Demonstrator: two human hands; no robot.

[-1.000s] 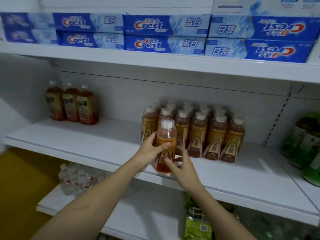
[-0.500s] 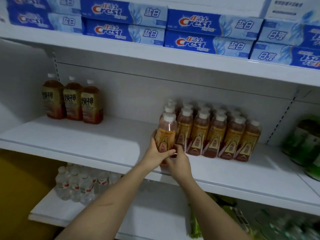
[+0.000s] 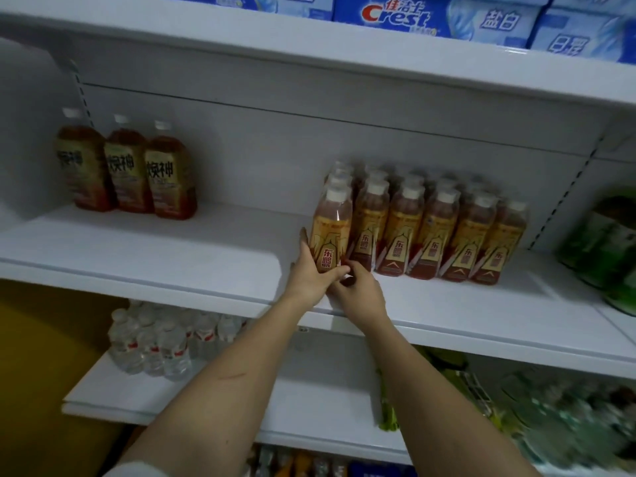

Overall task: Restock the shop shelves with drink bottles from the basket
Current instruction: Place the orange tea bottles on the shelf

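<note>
Both hands are on the bottle (image 3: 331, 235) at its base, left hand (image 3: 309, 277) wrapped round it, right hand (image 3: 358, 290) pinching low, bottle upright on the shelf (image 3: 206, 256), just left of the front row (image 3: 437, 242).

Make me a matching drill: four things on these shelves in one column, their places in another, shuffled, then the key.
1. blue toothpaste boxes
2. three large amber tea bottles
3. clear water bottles
4. small orange drink bottle in both hands' grip

A. middle shelf, left end
B. left end of the front row
C. top shelf
D. lower shelf, left

Pairs: 1-C, 2-A, 3-D, 4-B
</note>
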